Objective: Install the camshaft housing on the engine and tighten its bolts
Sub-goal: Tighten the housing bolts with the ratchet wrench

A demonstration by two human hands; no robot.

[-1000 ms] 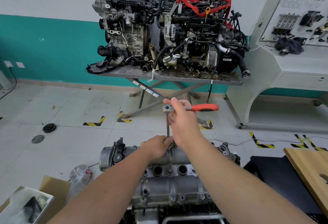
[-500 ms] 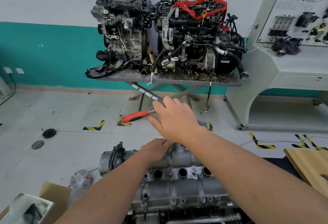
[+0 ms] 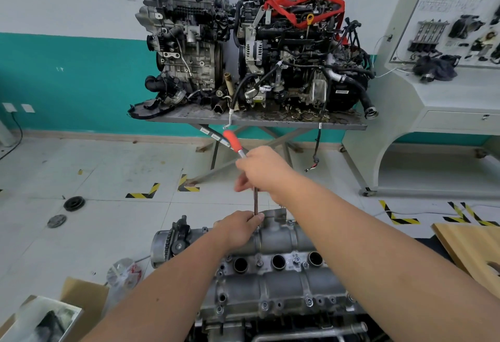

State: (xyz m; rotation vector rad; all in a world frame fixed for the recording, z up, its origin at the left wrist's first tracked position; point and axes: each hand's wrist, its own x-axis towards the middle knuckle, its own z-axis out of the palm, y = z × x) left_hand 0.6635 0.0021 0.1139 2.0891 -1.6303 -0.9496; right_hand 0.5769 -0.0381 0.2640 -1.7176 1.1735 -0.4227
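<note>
Head view: our left hand (image 3: 238, 226) pinches the bottom of the extension bar (image 3: 255, 202) right at the housing's (image 3: 273, 282) far edge, while our right hand (image 3: 261, 169) grips the ratchet (image 3: 234, 142) head up top, red handle pointing away and left. Housing's sitting on the engine in front of us.

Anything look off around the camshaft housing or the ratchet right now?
Nothing stands out. The camshaft housing sits level on the engine. The right hand grips the ratchet and the left hand steadies its extension bar, which stands upright at the housing's far edge.
</note>
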